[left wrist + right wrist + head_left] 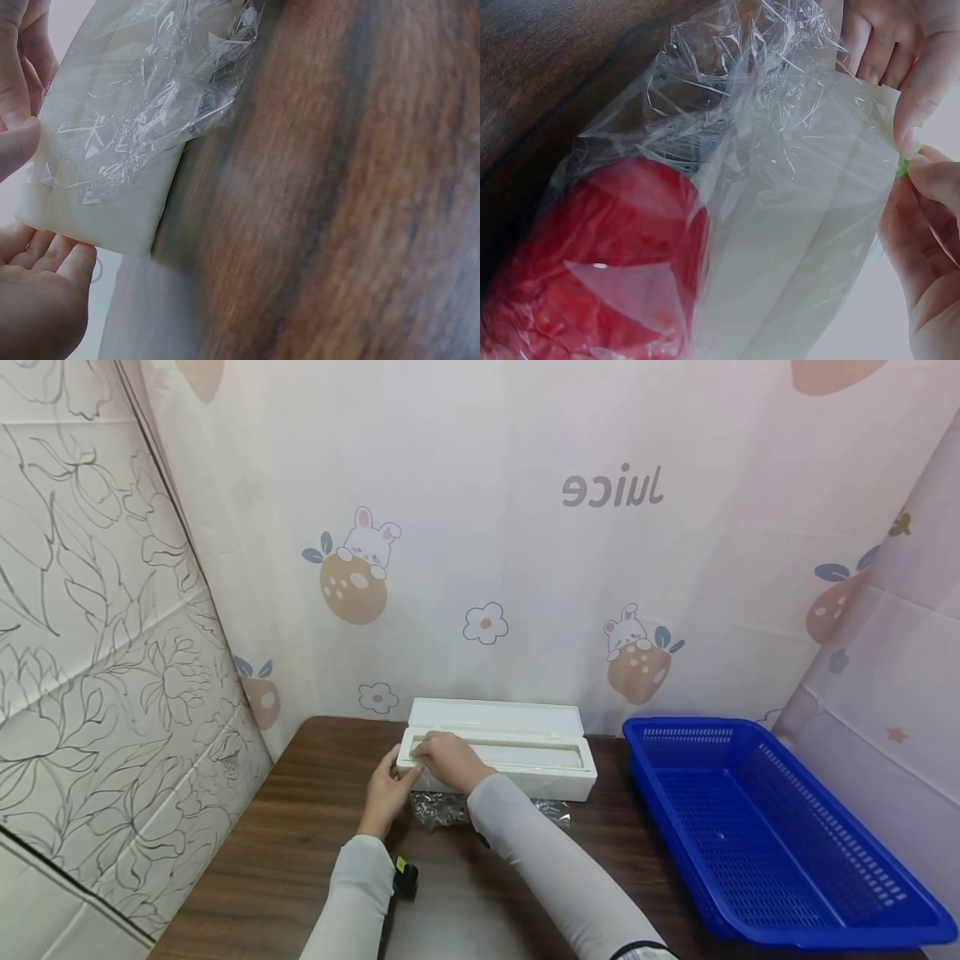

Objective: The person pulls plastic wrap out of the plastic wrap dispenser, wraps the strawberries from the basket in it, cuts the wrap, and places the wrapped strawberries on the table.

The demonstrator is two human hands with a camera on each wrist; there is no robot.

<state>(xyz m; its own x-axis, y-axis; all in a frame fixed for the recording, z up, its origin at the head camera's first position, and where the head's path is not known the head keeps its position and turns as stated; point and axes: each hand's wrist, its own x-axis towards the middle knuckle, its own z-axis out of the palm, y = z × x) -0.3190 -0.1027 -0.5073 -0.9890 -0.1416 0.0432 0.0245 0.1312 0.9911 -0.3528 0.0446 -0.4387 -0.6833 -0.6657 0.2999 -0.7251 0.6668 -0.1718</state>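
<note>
The left hand (386, 795) is gripping the left end of a long, smooth white box (543, 785) between thumb and fingers, while the right hand (453, 762) is pinching a tiny green piece (904, 165) there. Crinkled, glossy clear film (780, 112) is hanging down just below the 2 hands, a rounded red object (615, 247) is lying beneath the right wrist, and a perforated blue basket (738, 852) is sitting well to their right on the wood-grained table (300, 827).

Left hand (388, 789) gripping, right hand (453, 760) pinching close by
</note>
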